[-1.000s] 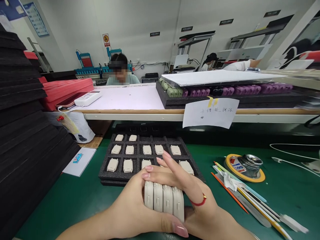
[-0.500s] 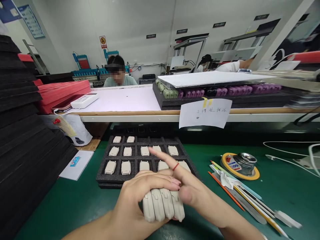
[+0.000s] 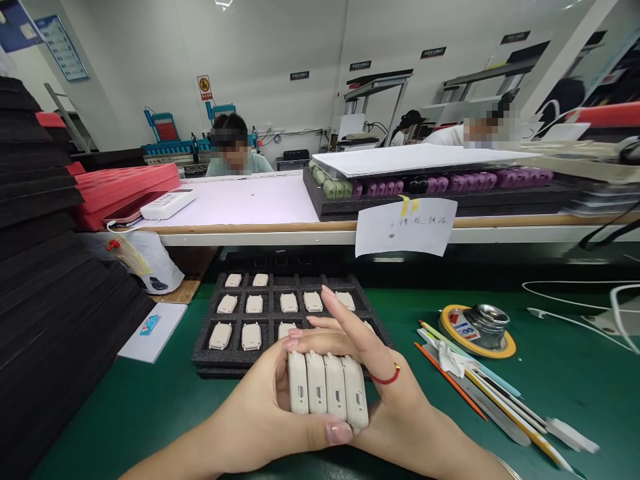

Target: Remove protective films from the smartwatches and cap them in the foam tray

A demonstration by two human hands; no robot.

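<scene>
While both hands meet low over the green mat (image 3: 125, 407), four cream plastic cases (image 3: 327, 390) stand on edge side by side between them, pressed into one tight row just in front of the black foam tray (image 3: 207, 357). The left hand (image 3: 260, 413) is clenched around the row from its left end, thumb lying under the cases and fingertips curled over their tops. The right hand (image 3: 385, 400) closes on the row from the other end, its fingers laid across the tops, with a red cord around one finger. Each case shows a small slot in the edge that faces up at us.

Inside the tray, more cream cases (image 3: 253, 303) lie flat, one to a pocket. Right of the tray lie a roll of yellow tape (image 3: 505, 347) with a metal tin (image 3: 487, 323) set in it, and a fan of pencils and sticks (image 3: 495, 393). Left of the tray sits a white card (image 3: 153, 330), and beyond that rises a stack of black foam sheets (image 3: 55, 253). Behind the tray, a paper note (image 3: 405, 227) hangs from the bench edge, and a person (image 3: 233, 150) sits across the bench.
</scene>
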